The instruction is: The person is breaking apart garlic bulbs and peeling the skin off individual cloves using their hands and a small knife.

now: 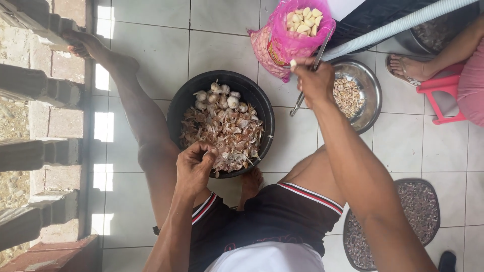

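A black bowl (262,103) on the tiled floor holds garlic skins and a few whole garlic bulbs (218,96). My left hand (195,165) rests at its near rim, fingers curled in the skins. My right hand (313,80) reaches out toward a pink plastic bag (282,43) of peeled garlic cloves (304,21); it grips a thin knife (308,83) and pinches a peeled clove (293,63) at the bag's edge.
A steel bowl (372,85) with garlic pieces sits right of my hand. Another person's sandalled foot (406,66) and a pink stool (443,93) are at the far right. A white hose (398,25) crosses the top. A round mat (426,206) lies at lower right; a brick railing (45,126) stands left.
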